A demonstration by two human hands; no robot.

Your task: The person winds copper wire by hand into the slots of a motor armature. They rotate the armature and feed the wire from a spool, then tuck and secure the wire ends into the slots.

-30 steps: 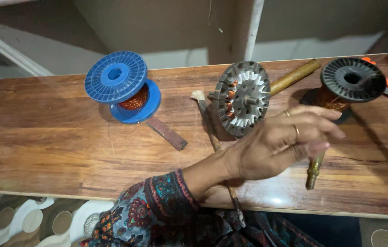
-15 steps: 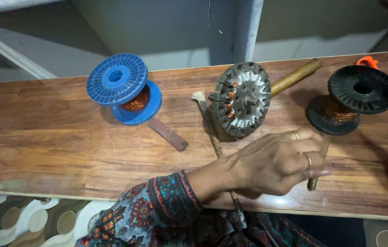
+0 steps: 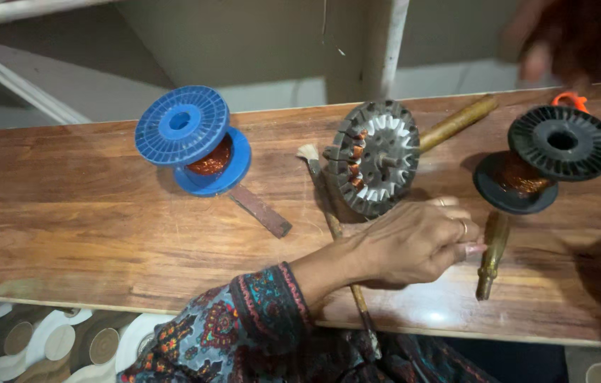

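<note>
The left hand (image 3: 414,245) lies palm down on the long brown wooden bench (image 3: 66,234), fingers curled loosely together and holding nothing; its fingertips reach to just beside the short brass-coloured metal rod (image 3: 492,257), and contact cannot be confirmed. Directly beyond the knuckles stands the round grey motor stator with copper windings (image 3: 375,157). Beyond the fingertips sits the black plastic spool of copper wire (image 3: 545,159). A thin wooden-handled brush (image 3: 329,213) passes under the wrist. A blurred hand (image 3: 563,42) hovers far beyond the bench.
</note>
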